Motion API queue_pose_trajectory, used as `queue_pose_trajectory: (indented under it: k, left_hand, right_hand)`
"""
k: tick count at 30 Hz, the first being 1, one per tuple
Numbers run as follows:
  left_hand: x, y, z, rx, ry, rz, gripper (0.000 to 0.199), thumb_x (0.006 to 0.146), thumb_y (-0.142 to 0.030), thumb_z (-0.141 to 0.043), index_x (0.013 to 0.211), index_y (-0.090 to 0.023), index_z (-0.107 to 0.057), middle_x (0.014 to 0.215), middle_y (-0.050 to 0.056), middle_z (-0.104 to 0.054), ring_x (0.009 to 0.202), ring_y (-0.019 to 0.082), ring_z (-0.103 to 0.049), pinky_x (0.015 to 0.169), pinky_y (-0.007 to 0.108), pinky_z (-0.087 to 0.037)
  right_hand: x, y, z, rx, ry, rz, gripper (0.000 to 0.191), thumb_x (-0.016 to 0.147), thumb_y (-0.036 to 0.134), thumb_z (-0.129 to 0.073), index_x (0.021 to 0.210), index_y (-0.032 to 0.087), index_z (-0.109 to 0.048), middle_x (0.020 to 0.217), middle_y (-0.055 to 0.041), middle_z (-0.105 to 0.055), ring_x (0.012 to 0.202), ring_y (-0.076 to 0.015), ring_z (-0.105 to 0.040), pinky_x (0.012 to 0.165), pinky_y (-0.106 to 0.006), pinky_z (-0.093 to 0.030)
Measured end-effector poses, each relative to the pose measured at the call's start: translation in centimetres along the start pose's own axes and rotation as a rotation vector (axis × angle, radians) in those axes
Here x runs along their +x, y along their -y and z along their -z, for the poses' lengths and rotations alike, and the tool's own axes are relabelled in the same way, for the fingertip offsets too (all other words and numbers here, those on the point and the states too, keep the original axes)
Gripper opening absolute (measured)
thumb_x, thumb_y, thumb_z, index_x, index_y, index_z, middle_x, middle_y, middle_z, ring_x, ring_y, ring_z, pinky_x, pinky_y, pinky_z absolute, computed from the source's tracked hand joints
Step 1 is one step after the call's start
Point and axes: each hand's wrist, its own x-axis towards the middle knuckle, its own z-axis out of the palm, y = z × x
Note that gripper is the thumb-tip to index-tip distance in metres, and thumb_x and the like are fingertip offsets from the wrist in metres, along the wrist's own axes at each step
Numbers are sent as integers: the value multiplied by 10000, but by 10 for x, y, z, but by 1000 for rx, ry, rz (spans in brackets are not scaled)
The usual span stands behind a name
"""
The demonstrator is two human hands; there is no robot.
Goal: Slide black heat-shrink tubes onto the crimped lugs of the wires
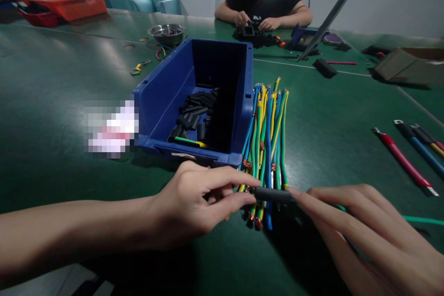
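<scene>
A short black sleeve (272, 195), which looks like heat-shrink tubing, lies level between my two hands. My left hand (201, 196) pinches at its left end with thumb and index finger, around a small dark tip. My right hand (360, 222) grips the sleeve's right end between its fingers. A green wire (423, 220) runs out to the right from behind the right hand. Below the sleeve lies a bundle of green-yellow and blue wires (268, 134), with metal lugs at the far ends and bare copper at several near ends.
A blue bin (145, 141) with black sleeves (197, 108) stands left of the bundle. Short red (404, 162) and blue cables (426, 148) lie right. Beyond are a metal bowl (167, 34), orange basket (78, 7), cardboard box (411, 65), slanted pole (335, 11) and seated person (265, 7).
</scene>
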Motion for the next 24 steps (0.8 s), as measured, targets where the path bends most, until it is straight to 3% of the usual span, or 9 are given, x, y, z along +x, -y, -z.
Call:
queue_pose_trajectory:
  k: [5, 20, 24]
  left_hand:
    - [-1, 0, 0, 9, 3, 12, 187, 839, -119, -693, 1024, -147, -690, 552, -70, -600, 422, 36, -513, 431, 122, -371]
    - [2, -7, 1, 4, -4, 136, 61, 824, -93, -682, 839, -150, -663, 522, -88, -565, 401, 17, -439, 397, 106, -311]
    - [2, -9, 1, 78, -7, 90, 94, 823, -75, -650, 841, -167, -656, 536, -88, -564, 413, 27, -448, 420, 124, -332]
  right_hand:
    - [-3, -2, -1, -6, 0, -20, 466, 873, 23, -515, 1285, 235, -565, 999, -32, -604, 868, -128, -527, 744, -281, -425]
    - [-3, 1, -1, 53, -31, -60, 394, 848, 38, -580, 1207, 198, -597, 1018, -29, -613, 863, -119, -548, 754, -268, -439]
    - [-2, 4, -2, 39, -42, -86, 328, 860, 104, -590, 1170, 207, -612, 990, -22, -633, 807, -110, -582, 712, -245, -464]
